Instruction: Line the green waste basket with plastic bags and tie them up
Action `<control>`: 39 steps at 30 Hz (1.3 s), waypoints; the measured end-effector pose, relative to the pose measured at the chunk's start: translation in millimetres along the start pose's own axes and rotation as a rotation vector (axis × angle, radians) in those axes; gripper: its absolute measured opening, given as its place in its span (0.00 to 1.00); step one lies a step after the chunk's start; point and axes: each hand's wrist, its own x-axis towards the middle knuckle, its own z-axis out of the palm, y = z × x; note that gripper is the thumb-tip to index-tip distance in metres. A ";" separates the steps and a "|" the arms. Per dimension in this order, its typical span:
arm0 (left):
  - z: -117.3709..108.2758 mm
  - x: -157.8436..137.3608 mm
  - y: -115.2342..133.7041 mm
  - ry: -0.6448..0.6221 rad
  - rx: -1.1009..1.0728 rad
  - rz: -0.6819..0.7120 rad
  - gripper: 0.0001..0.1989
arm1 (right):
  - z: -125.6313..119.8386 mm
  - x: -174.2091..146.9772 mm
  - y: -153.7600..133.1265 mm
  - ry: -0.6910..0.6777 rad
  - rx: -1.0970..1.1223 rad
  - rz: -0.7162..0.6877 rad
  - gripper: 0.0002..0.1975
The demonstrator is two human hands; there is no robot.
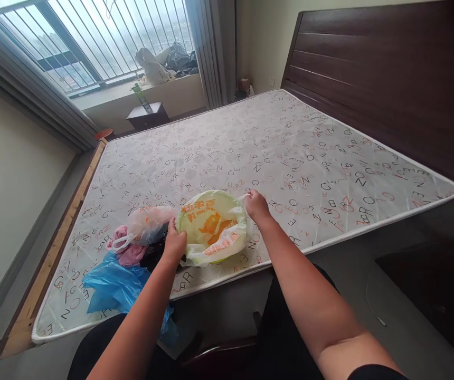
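A white plastic bag [195,211] with orange print lines a round yellow-green bin [221,259], its edge folded over the rim. The bin rests near the front edge of the mattress [211,148]. At the right rim, my right hand [256,206] is closed on a stretched white strip of the bag. My left hand [175,241] is closed on the bag's edge at the left rim. Beside that hand lie a translucent pinkish bag [148,224], a pink cloth [130,255], a black plastic bag [153,258] and a blue plastic bag [116,285].
A dark wooden headboard [369,68] stands at the right. Behind the bed are a nightstand [147,113] with a green bottle [141,97] and a windowsill with bags [155,66]. A wooden bed rail [58,248] runs along the left. A dark chair-like edge [219,351] is below.
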 end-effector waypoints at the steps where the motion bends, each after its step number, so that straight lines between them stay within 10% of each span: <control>1: 3.3 -13.1 0.2 0.075 0.040 0.083 0.32 | -1.7 -0.4 -4.0 0.013 0.104 -0.038 0.22; 4: 16.2 -59.6 6.4 0.180 0.120 0.438 0.25 | 2.6 -7.5 -14.4 -0.028 0.219 -0.234 0.22; 9: 29.5 -113.1 3.8 -0.122 0.368 0.819 0.14 | 17.3 -11.2 -15.8 -0.049 0.080 -0.333 0.23; 16: 12.2 -106.4 -19.5 -0.282 0.468 0.802 0.20 | 18.7 -3.7 -14.8 -0.230 0.265 -0.137 0.19; 27: 6.9 -100.9 -74.8 -0.018 0.411 0.710 0.21 | 35.8 -34.1 -22.1 -0.147 0.401 0.008 0.16; 39: -2.8 -116.9 -45.4 -0.116 0.317 0.761 0.19 | 26.9 -29.9 -9.0 -0.625 0.929 0.186 0.24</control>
